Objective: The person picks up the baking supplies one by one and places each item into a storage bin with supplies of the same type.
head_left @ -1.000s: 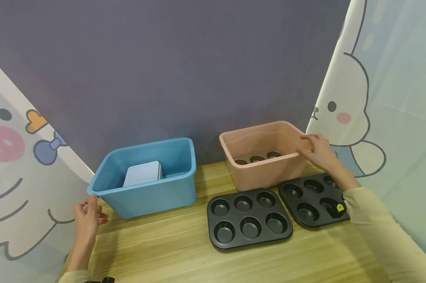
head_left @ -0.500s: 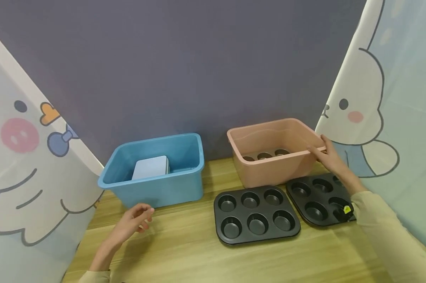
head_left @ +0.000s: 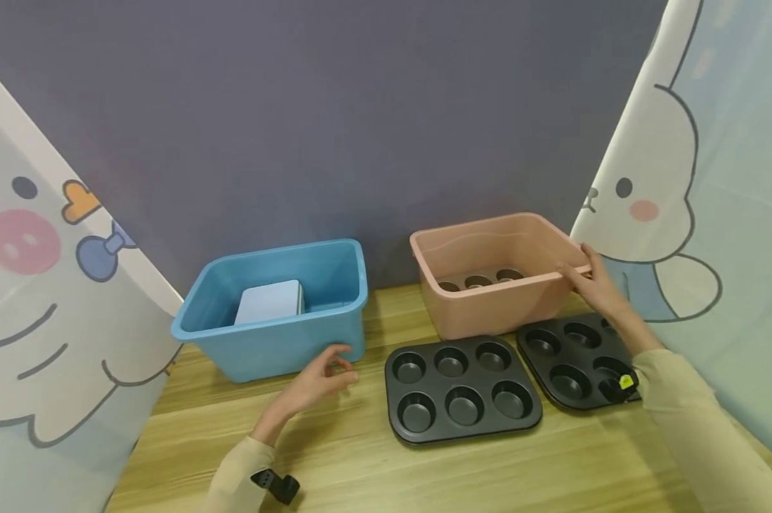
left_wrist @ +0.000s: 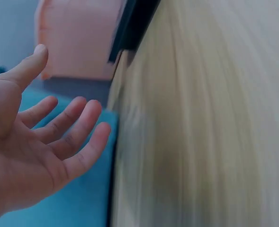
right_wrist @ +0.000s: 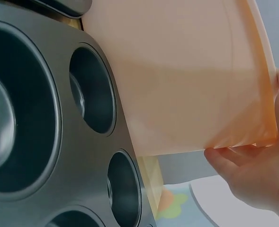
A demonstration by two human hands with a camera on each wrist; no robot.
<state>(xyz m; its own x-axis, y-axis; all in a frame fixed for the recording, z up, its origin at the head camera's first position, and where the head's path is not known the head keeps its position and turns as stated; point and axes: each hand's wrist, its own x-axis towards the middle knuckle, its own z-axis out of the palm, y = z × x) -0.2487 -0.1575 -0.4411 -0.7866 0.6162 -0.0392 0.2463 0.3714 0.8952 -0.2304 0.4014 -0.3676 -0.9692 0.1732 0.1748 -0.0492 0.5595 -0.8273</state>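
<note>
My right hand (head_left: pixel 599 286) grips the right front corner of the pink plastic bin (head_left: pixel 488 313); in the right wrist view its fingers are bent around the corner under the rim. Several muffin cups show inside that bin, part of a brown pan on its floor. My left hand (head_left: pixel 318 382) is in the air in front of the blue plastic bin (head_left: pixel 276 349), its fingers loosely spread and holding nothing. To its right lies a black muffin pan (head_left: pixel 434 377). A second black muffin pan (head_left: pixel 568 370) sits under my right forearm, partly hidden by the sleeve.
Inside the blue bin are pale, flat, square-cornered items (head_left: pixel 269 302), stacked. Both bins stand against a dark grey panel (head_left: pixel 334 128) at the back of the wooden table (head_left: pixel 347 456). Cartoon-printed curtains (head_left: pixel 745 214) border both sides.
My left hand has moved from the blue bin's left front corner rightward past its front. My right hand has closed around the pink bin's corner and stayed there.
</note>
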